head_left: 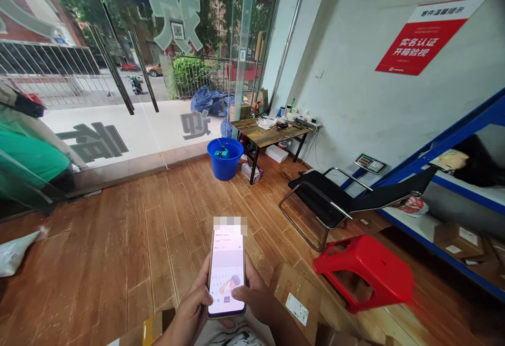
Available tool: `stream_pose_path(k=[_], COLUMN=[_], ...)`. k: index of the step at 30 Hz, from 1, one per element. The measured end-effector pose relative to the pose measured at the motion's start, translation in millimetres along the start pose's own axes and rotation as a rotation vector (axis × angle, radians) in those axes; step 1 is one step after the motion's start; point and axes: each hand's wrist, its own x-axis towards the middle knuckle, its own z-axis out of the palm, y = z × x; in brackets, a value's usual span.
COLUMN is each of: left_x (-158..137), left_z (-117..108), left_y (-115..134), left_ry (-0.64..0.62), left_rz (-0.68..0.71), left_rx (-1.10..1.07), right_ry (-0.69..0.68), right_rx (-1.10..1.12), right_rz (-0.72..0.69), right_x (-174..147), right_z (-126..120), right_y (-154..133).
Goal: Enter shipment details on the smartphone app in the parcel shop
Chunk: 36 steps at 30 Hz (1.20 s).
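Both of my hands hold a smartphone (226, 262) upright at the bottom centre of the head view, its lit screen facing me. A keyboard fills the lower half of the screen, and lines of text too small to read stand above it. My left hand (193, 301) wraps the left side, its thumb near the lower left edge of the screen. My right hand (254, 293) grips the right side, its thumb over the keyboard. The fingers behind the phone are mostly hidden. A cardboard box (295, 298) with a white label lies just right of my right hand.
A red plastic stool (366, 267) and a black chair (327, 199) stand to the right, beside blue shelving (465, 185) with boxes. Ahead are a blue bucket (224, 162) and a cluttered wooden table (262, 134). Glass doors (130, 72) close off the left; a white bag (18, 251) lies on the floor.
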Motion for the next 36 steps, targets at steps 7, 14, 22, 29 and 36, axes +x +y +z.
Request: stream_pose_path(k=[7, 14, 22, 29, 36], left_x=[3, 1, 4, 6, 5], left_z=[-2, 5, -2, -8, -15], left_y=[-2, 0, -8, -14, -19], left_ry=[-0.007, 0.060, 0.042, 0.017, 0.028], left_rz=[0.017, 0.018, 0.032, 0.021, 0.036], left_rx=[-0.008, 0.034, -0.008, -0.052, -0.056], right_ry=[-0.001, 0.013, 0.153, 0.169, 0.189], right_rx=[0.031, 0.037, 0.002, 0.004, -0.018], right_rz=[0.002, -0.007, -0.030, -0.031, -0.012], right_x=[-1, -1, 1, -1, -4], right_z=[2, 5, 8, 11, 17], right_y=[-3, -5, 4, 4, -2])
